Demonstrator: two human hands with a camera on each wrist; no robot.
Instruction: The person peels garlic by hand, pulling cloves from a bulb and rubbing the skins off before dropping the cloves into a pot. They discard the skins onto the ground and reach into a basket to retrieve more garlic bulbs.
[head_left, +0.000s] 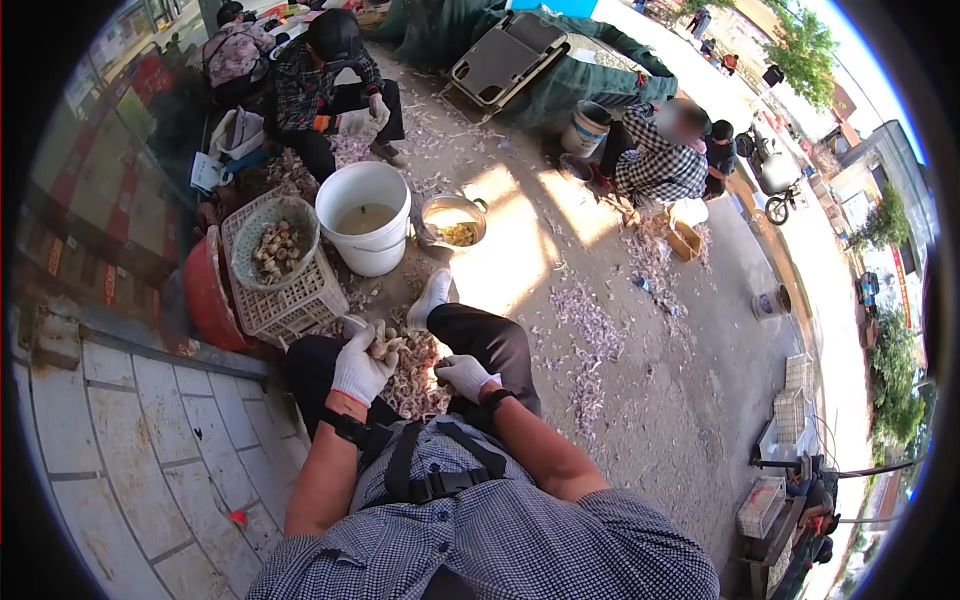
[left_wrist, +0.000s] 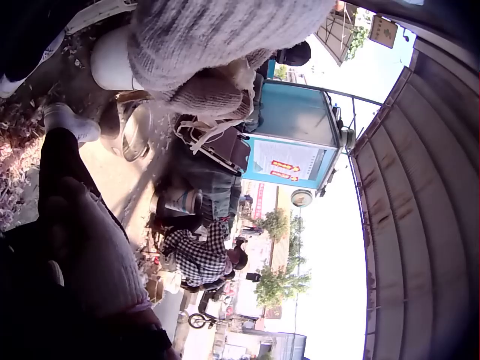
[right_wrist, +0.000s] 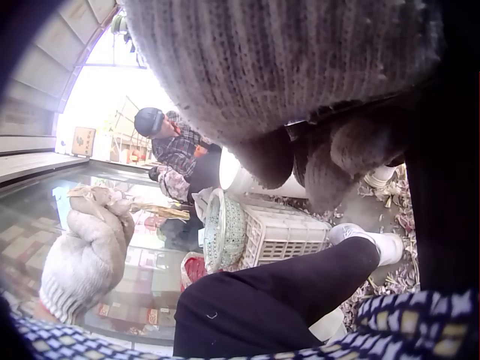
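Observation:
My left hand, in a white knitted glove, is raised over my lap and grips a garlic bulb whose dry stem sticks out past the fingers. My gloved right hand is lower, above my thigh and apart from the left. Its fingers curl round a dark, thin-edged object, mostly hidden by the glove; I cannot tell what kind it is. Between my legs lies a heap of garlic and dry skins. A mesh basket of garlic bulbs sits on a crate in front of my left knee.
Under the basket is a white plastic crate, beside a red tub. Ahead stand a white bucket and a metal pot holding yellowish pieces. Seated people work ahead and to the right. Skins litter the ground.

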